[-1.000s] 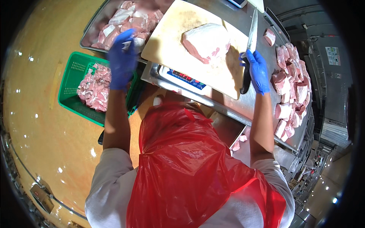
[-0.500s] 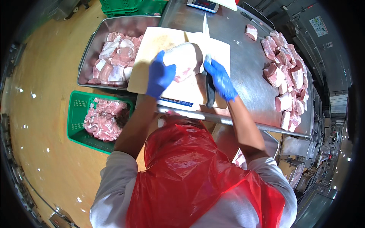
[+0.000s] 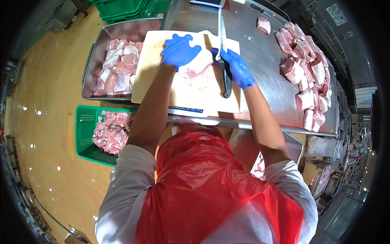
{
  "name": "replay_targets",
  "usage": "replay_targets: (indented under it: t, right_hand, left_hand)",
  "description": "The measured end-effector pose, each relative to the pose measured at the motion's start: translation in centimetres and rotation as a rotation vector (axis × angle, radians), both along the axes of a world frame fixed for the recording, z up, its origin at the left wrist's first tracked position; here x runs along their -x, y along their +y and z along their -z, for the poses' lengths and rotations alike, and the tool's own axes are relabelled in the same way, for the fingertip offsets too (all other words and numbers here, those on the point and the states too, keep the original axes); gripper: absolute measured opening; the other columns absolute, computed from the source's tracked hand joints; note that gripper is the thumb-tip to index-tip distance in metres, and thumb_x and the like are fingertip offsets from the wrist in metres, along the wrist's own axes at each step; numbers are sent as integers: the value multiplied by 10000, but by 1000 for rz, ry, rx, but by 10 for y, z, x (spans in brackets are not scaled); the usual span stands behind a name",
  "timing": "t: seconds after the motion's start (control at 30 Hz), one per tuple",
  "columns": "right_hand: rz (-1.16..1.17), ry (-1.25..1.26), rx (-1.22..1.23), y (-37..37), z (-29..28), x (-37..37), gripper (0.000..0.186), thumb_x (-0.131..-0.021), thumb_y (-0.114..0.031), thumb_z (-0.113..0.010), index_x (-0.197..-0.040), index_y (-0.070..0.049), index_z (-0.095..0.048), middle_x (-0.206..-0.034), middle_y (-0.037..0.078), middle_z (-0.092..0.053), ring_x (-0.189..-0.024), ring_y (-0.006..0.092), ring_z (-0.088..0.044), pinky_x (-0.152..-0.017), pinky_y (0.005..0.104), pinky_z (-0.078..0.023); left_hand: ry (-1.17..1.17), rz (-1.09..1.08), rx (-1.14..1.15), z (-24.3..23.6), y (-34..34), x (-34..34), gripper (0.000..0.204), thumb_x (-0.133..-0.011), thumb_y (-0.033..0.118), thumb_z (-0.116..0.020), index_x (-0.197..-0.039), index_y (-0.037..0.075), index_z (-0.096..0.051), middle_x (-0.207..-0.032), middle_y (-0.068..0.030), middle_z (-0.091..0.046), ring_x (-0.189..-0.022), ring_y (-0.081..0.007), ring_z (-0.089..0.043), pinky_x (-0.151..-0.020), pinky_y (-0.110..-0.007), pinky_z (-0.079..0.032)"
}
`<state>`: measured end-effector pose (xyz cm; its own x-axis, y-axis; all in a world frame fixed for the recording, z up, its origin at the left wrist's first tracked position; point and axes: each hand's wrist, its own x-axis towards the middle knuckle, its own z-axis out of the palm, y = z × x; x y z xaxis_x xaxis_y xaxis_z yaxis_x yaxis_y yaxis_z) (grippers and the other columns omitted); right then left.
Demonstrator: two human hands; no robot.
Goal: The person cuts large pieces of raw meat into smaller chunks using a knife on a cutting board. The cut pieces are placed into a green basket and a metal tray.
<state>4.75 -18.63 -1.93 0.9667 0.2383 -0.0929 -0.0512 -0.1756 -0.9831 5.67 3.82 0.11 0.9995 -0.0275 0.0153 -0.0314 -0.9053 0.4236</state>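
Observation:
My blue-gloved left hand (image 3: 180,53) lies with fingers spread on a large piece of pale pink meat (image 3: 195,68) on a cream cutting board (image 3: 148,61), covering part of it. My right hand (image 3: 237,68), also gloved, grips a long knife (image 3: 226,81) by its black handle. The blade points away from me, along the meat's right side. A scale with a blue panel (image 3: 185,110) shows beneath the board's front edge.
A steel tub of meat chunks (image 3: 91,73) stands left of the board; a green crate of trimmings (image 3: 83,138) is below it. Many cut chunks (image 3: 300,73) are piled on the steel table (image 3: 264,101) at right. Green crates (image 3: 118,8) and another scale (image 3: 203,3) are farther back.
My left hand has moved from beside the tub onto the meat and spread its fingers. My right hand has brought the knife left to the meat. The view has shifted.

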Motion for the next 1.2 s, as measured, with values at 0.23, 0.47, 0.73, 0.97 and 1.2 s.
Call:
replay_targets:
  t: [0.23, 0.47, 0.73, 0.97, 1.2]
  right_hand:
    - [-174, 208, 45, -4, -14, 64, 331, -1061, -303, -524, -1085, 5, -644, -921, 80, -644, -875, 154, -613, -812, 315, -521]
    - [-71, 221, 241, -24, -16, 126, 205, -1065, -228, -538, -1012, -37, -592, -752, 100, -644, -609, 188, -620, -580, 326, -522]
    - [-316, -508, 694, 61, -30, 121, 200, -1007, -249, -566, -1031, -51, -584, -827, 242, -651, -764, 452, -642, -650, 520, -504]
    - [-508, -607, 897, 37, -36, 115, 199, -1005, -252, -532, -1080, -77, -589, -916, 222, -673, -808, 422, -662, -691, 504, -518]
    - [-613, -463, 1255, -76, -46, 125, 152, -970, -181, -599, -1081, -76, -595, -898, 211, -661, -782, 425, -653, -660, 503, -509]
  left_hand:
    - [-288, 470, 760, 26, 36, -18, 358, -882, 133, -707, -1228, 52, -659, -1246, -154, -628, -1176, -269, -599, -1024, -369, -476]
    - [-453, -39, 643, 44, 61, 114, 279, -886, 51, -658, -1164, 41, -680, -1215, -175, -636, -1127, -291, -634, -946, -372, -522]
    - [-467, -114, 580, 52, 24, 207, 164, -878, 19, -654, -1039, 28, -679, -1165, -185, -643, -1048, -318, -651, -882, -394, -537]
    - [-599, -336, 564, 65, 54, 230, 150, -854, -11, -651, -994, 23, -689, -1001, -148, -683, -888, -318, -692, -768, -386, -555]
    - [-659, -448, 551, 59, 61, 225, 183, -875, -10, -674, -1052, 27, -703, -928, -104, -702, -775, -251, -681, -695, -343, -546]
